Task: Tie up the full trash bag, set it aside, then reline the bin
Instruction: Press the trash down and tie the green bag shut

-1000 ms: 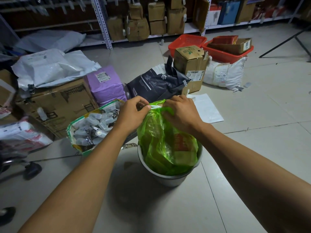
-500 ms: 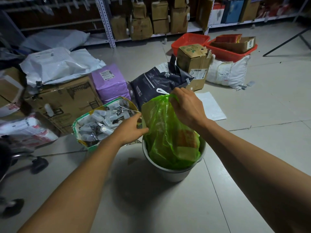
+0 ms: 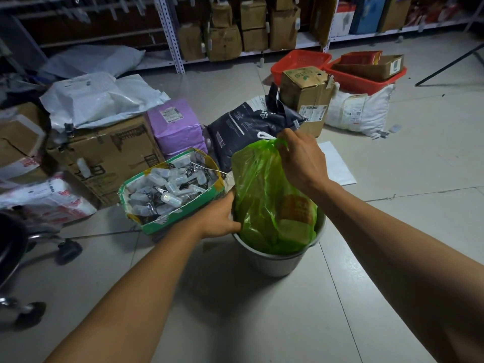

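Leftmost, green-edged box of small plastic bottles [image 3: 170, 189] on floor; left hand [image 3: 218, 218] gripping rim of white bin [image 3: 275, 260]; green trash bag [image 3: 264, 195] partly in bin; right hand [image 3: 301, 158] pinching gathered bag neck, white tie [image 3: 263, 135] above.

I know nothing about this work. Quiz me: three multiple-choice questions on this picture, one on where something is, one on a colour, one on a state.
1. Where is the trash bag?
A in the white bin
B on a shelf
C in a red basket

2. What colour is the bag?
A black
B green
C purple

3. What is the right hand doing?
A hanging idle
B pressing the floor
C gripping the bag's top

Answers: 1 A, its bottom sits inside the bin. 2 B, translucent green plastic. 3 C, fingers close around the gathered neck, while the left hand holds the bin's rim.
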{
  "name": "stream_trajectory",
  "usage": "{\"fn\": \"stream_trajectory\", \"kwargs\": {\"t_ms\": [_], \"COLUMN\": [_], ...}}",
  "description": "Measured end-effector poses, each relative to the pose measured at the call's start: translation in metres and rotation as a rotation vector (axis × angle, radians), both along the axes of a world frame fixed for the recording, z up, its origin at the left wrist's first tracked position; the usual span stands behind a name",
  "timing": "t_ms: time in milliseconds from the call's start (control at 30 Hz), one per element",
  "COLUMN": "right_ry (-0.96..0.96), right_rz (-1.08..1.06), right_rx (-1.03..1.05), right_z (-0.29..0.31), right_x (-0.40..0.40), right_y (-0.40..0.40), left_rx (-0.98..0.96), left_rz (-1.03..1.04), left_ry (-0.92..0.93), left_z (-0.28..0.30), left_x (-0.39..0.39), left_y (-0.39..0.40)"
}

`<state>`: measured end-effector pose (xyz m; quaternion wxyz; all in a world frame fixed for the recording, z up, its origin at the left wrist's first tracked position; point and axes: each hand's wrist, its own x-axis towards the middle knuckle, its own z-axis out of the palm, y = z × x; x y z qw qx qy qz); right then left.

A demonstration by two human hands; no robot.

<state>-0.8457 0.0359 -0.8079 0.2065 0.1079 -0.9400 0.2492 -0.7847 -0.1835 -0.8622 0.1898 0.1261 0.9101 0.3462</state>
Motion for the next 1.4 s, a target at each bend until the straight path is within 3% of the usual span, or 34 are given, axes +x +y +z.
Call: {"fn": "stream_trajectory", "kwargs": {"t_ms": [133,267,567,733,900,1400], "right_ry": [-0.004,-0.023,-0.007,0.003,0.027,0.101], "right_rz": [0.049,0.043,0.036,0.023,0.021,0.058], "right_rx": [0.0,-0.017,-0.045,-0.04,-0.066,-0.141], "right_z": [0.002,0.006,0.024,0.036,0.048,0.071], "right_x": [0.001,0.0,0.002,0.004,0.007,0.011], "right_y": [-0.001,0.003,0.008,0.013,0.012,0.004], "left_rx": [-0.229,-0.254,-0.155,-0.181,-0.065,-0.05], "left_rz": [0.065,0.098,0.197,0.183,0.227,0.314], "left_ry": [0.073,0.128,0.06,0.125,0.101,0.034], "left_z": [0.001,0.006,0.006,0.009,0.018,0.031], "left_x": [-0.002,-0.003,-0.011,-0.008,-0.001,0.007], "left_y": [0.005,0.011,0.013,0.015,0.019,0.017]}}
